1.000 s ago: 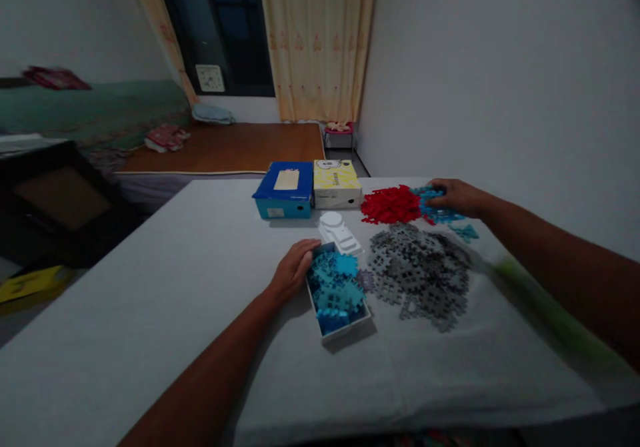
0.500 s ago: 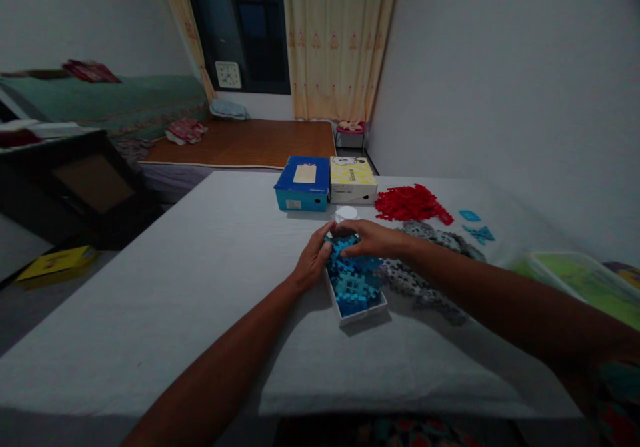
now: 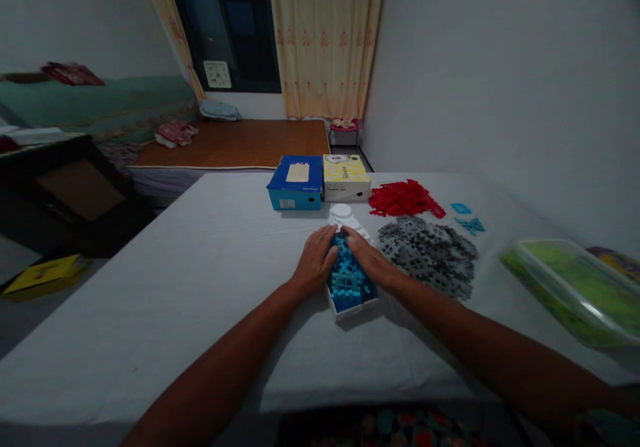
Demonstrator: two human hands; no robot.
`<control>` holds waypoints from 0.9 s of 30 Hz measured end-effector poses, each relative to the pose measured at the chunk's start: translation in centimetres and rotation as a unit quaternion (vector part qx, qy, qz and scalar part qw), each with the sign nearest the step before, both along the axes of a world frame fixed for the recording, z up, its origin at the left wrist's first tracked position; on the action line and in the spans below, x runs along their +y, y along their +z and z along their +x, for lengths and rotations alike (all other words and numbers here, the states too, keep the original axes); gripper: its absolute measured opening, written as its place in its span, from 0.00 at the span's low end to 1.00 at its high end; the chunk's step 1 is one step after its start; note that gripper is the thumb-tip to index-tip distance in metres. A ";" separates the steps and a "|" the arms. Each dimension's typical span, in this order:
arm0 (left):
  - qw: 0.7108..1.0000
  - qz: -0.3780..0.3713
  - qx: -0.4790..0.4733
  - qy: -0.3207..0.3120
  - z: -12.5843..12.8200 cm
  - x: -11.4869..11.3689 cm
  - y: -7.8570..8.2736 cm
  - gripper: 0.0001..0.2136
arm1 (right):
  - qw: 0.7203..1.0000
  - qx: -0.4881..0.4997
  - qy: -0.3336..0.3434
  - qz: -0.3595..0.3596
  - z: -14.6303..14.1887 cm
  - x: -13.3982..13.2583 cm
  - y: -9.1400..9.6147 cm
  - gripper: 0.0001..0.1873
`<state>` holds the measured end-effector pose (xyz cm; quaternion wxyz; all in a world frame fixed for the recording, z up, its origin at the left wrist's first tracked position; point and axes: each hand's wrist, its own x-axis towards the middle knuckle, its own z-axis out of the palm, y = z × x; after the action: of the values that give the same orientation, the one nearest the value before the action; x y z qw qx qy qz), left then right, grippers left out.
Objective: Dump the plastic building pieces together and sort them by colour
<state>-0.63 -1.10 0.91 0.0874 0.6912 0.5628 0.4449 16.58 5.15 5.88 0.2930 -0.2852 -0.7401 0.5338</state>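
Observation:
A shallow white box (image 3: 356, 311) filled with blue plastic interlocking blocks (image 3: 349, 281) lies on the table in front of me. My left hand (image 3: 317, 257) is closed along its left side, the thumb bent over the blue blocks. From the right, my right hand (image 3: 367, 255) is cupped against the other side and the top of the pile, most of its fingers hidden. Just beyond my fingertips is a white round-topped thing (image 3: 342, 211), with more white pieces partly hidden behind my right hand. Beside my right forearm spreads a pile of grey blocks (image 3: 430, 250).
Red blocks (image 3: 405, 198) are heaped farther back. Two loose blue pieces, one of them a flat block (image 3: 461, 208), lie at the right. A blue box (image 3: 297, 183) and a yellow-and-white box (image 3: 347, 179) stand behind. A clear tub of green pieces (image 3: 575, 287) sits at the right edge.
My right hand has moved from above the blue blocks down to the right side of the box. The blue pile looks flatter. My view has turned slightly right, showing more of the grey pile.

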 end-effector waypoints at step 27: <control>0.979 -0.020 -0.194 0.056 0.3 1.1 -0.7 0.30 | 0.898 -0.144 0.057 0.412 -0.7 5.3 0.9 0.14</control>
<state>-0.31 -0.04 0.25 0.1838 0.5572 0.5813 0.5638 15.90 10.49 6.75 0.2430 -0.1703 -0.9431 0.1503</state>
